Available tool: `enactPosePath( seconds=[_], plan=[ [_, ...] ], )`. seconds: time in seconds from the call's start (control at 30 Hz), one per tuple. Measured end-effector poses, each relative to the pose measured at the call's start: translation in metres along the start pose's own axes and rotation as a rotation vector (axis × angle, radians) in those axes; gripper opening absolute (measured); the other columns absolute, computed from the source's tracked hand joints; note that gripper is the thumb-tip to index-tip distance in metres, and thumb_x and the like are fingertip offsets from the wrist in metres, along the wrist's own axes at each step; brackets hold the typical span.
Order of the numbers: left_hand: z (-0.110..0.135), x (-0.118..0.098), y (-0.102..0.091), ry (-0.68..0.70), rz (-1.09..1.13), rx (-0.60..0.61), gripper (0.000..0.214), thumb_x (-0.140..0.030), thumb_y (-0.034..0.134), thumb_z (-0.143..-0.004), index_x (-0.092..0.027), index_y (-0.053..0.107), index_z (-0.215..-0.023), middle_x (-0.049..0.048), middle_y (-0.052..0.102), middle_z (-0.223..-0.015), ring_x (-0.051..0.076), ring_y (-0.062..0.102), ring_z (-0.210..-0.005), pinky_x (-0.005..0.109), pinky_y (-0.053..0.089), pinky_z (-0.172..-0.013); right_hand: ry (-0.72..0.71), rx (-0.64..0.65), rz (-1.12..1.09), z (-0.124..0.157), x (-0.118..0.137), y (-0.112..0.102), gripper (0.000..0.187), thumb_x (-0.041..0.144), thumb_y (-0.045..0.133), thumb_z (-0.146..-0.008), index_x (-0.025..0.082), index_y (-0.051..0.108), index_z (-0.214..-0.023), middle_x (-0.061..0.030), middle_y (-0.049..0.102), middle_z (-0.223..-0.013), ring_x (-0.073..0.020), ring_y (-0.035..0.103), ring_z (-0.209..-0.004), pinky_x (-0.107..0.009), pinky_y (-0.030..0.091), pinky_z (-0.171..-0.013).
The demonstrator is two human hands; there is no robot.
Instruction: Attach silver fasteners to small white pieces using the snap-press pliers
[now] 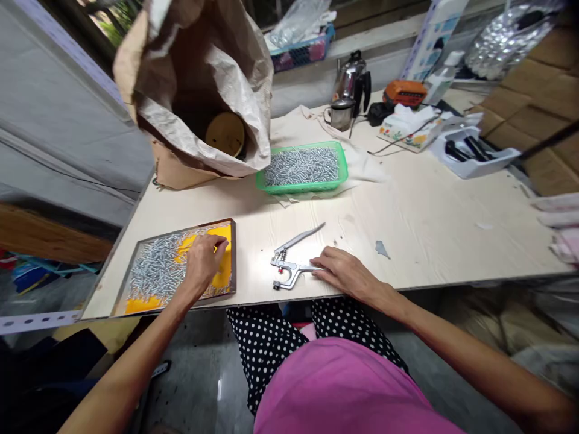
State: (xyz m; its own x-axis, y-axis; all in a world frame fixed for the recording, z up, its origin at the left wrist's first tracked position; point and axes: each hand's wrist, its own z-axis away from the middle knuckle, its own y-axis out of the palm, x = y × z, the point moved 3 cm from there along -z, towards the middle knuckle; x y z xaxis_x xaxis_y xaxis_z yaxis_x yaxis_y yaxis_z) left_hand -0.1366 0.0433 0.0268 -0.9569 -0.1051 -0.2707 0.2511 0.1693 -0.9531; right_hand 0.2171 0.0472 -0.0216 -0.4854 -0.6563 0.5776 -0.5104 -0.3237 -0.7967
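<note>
My left hand (pixel 205 259) is over a shallow tray (pixel 233 253) at the table's front left. Its fingers are pinched together, and whatever may be between them is too small to make out. The tray has a yellow bottom and a heap of small silvery metal pieces (pixel 156 265), like screws or pins. To the right, snap pliers (pixel 294 268) of grey metal lie on the table with their handles spread; a spring and a red bit show near the jaws. My right hand (pixel 341 271) has its fingers around the end of the nearer handle.
Behind the pliers stands a green basket (pixel 341 172) full of similar metal pieces. A large paper sack (pixel 199 120) leans at back left. Farther back are a metal kettle (pixel 350 78), a mug (pixel 340 114), a tissue box (pixel 409 132) and a white tray (pixel 470 166). A grey scrap (pixel 382 248) lies right.
</note>
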Motion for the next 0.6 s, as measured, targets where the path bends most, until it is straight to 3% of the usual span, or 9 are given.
enactPosePath(
  seconds=[0.13,0.23,0.4,0.6],
  plan=[
    [0.031,-0.053,0.016,-0.168,0.426,0.286,0.033,-0.049,0.065,-0.079,-0.02,0.077,-0.088,0.0058,0.077,-0.085,0.02,0.066,-0.073,0.032,0.05,-0.071,-0.02,0.066,0.132,-0.012,0.006,0.007,0.017,0.026,0.058,-0.1,0.014,0.068,-0.101,-0.0083,0.064,-0.096,-0.0181,0.058,-0.083,-0.031,0.042,-0.074],
    [0.048,-0.08,0.032,-0.263,0.529,0.418,0.035,-0.051,0.069,-0.07,-0.018,0.077,-0.078,0.0056,0.076,-0.075,0.019,0.064,-0.065,0.03,0.047,-0.063,-0.026,0.091,0.236,-0.02,0.007,0.014,0.016,0.018,0.053,-0.101,0.013,0.066,-0.094,-0.008,0.063,-0.095,-0.0161,0.053,-0.076,-0.031,0.035,-0.069],
    [0.059,-0.09,0.043,-0.324,0.501,0.443,0.039,-0.055,0.069,-0.068,-0.018,0.078,-0.074,0.0055,0.075,-0.071,0.02,0.064,-0.066,0.028,0.044,-0.061,-0.076,0.07,0.337,-0.022,0.009,0.02,0.024,0.011,0.042,-0.102,0.014,0.064,-0.094,-0.0078,0.063,-0.092,-0.0167,0.048,-0.074,-0.033,0.029,-0.068],
    [0.055,-0.094,0.047,-0.336,0.428,0.448,0.034,-0.051,0.069,-0.066,-0.018,0.077,-0.071,0.0028,0.072,-0.064,0.018,0.06,-0.061,0.027,0.039,-0.058,-0.085,0.107,0.356,-0.023,0.009,0.019,0.026,0.008,0.038,-0.102,0.014,0.062,-0.094,-0.0078,0.062,-0.093,-0.0164,0.046,-0.074,-0.034,0.027,-0.069]
  ],
)
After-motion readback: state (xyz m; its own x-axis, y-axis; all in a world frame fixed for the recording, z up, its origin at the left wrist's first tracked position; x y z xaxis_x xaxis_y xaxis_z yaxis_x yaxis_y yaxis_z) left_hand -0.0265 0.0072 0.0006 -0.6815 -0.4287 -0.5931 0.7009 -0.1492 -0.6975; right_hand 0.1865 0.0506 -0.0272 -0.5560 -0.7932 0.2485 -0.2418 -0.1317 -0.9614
